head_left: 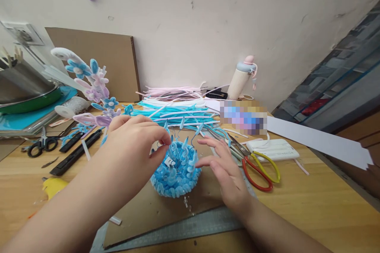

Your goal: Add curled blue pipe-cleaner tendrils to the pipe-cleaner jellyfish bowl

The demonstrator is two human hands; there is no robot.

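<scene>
A round blue fuzzy pipe-cleaner craft [175, 189] sits on a brown cardboard sheet [142, 221]. Curled blue stems and thin wires with pointed blue tips rise from it, and a small white piece [169, 162] shows inside. My left hand [133, 144] reaches over its left side, thumb and forefinger pinched together at the upper left edge. Whatever lies between those fingertips is too small to make out. On the right side my right hand [222, 166] is open, fingers apart, its fingertips beside or touching a blue curl [192, 163].
Pipe cleaners [178, 112] in blue, white and pink lie behind. Red-and-yellow-handled scissors [258, 170] and a white power bank [273, 149] are at right, a bottle [240, 79] by the wall. Pipe-cleaner flowers [95, 83], black scissors [43, 144] and a black cutter [76, 153] are left.
</scene>
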